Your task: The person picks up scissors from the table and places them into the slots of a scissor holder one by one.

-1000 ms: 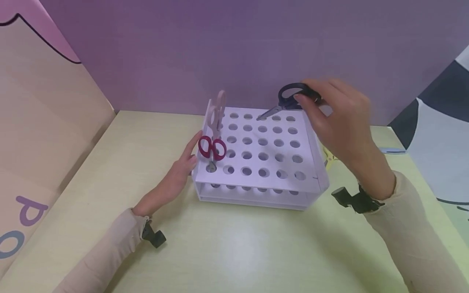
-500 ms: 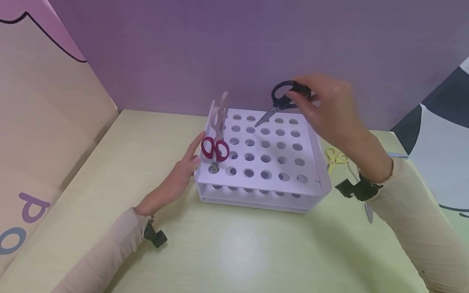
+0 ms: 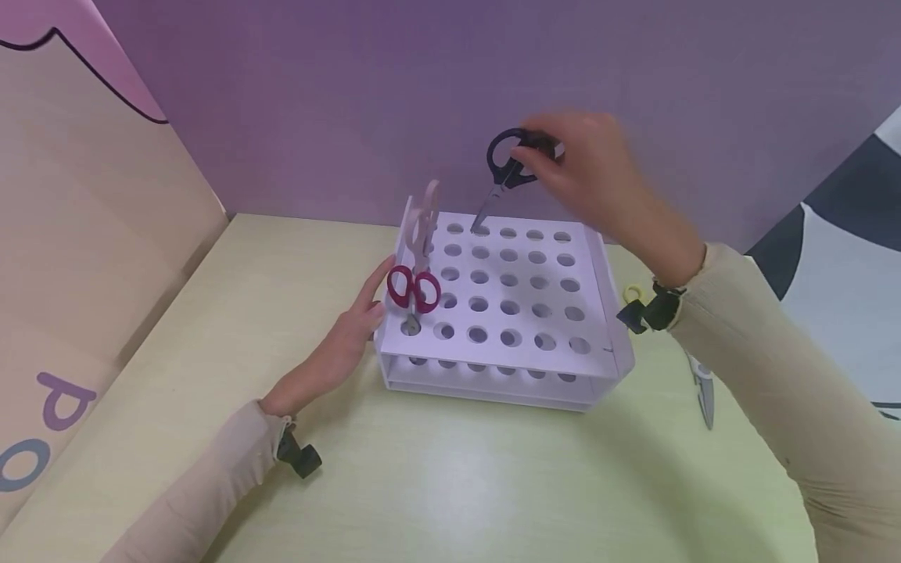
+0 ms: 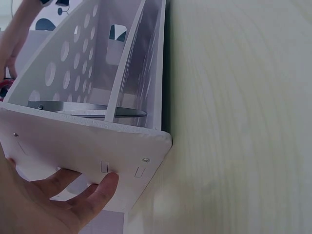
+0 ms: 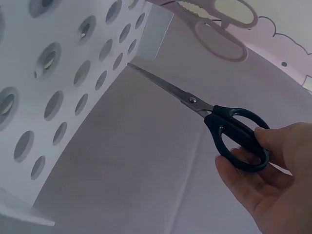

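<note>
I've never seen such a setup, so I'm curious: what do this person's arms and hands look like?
The left sleeve and right sleeve are long and beige. Each wrist wears a small, dark, blocky device. The left hand and right hand are bare, without gloves.

The left arm (image 3: 204, 491) reaches low and forward, the left hand (image 3: 348, 332) turned on its side with a straight forefinger and the thumb apart from it; the right arm (image 3: 770, 371) (both are sleeved to the wrist) is raised higher, the right hand (image 3: 591, 176) pinching between thumb and fingers
</note>
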Tool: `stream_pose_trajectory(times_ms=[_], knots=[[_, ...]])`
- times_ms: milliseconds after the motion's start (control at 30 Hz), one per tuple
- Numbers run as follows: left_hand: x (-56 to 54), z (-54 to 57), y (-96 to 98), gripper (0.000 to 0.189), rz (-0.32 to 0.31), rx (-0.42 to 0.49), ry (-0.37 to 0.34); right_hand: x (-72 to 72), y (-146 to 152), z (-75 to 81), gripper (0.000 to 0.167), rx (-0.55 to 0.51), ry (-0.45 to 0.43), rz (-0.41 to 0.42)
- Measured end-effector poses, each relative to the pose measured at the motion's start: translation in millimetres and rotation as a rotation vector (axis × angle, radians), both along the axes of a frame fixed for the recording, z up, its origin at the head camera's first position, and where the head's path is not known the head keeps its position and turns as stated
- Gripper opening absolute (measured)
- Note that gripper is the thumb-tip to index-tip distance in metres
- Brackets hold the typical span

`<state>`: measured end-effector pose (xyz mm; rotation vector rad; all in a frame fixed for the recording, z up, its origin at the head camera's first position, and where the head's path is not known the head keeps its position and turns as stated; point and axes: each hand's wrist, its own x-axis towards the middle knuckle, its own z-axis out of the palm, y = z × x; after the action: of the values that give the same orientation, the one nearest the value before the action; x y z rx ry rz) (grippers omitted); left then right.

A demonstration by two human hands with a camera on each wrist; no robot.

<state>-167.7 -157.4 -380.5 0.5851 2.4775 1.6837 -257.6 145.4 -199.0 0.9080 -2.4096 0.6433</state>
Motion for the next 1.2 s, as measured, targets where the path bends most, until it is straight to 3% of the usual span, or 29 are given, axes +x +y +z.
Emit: stream_pose_trajectory(times_ms=[300,633,1000,1200], knots=[[0.3,0.6,6.1,0.060,-0.003,0.004,-0.013,-22.8,-20.3,-1.6,0.027,0.052,-0.082,0.013],[-0.4,-0.2,11.5,0.060,-0.003,-0.014,-0.013,-32.7,-39.4,-7.3,0.028,0.150,-0.193,-0.016],[2.4,5.5,11.9,0.060,0.003,-0.034,-0.006,-47.0,-48.4,-23.3,0.025,0.229,-0.231,0.020],[3.7,4.4,11.5,0.060,0.005,-0.020,-0.016,-51.9,-54.0,-39.8,0.027,0.267,-0.329,0.018]])
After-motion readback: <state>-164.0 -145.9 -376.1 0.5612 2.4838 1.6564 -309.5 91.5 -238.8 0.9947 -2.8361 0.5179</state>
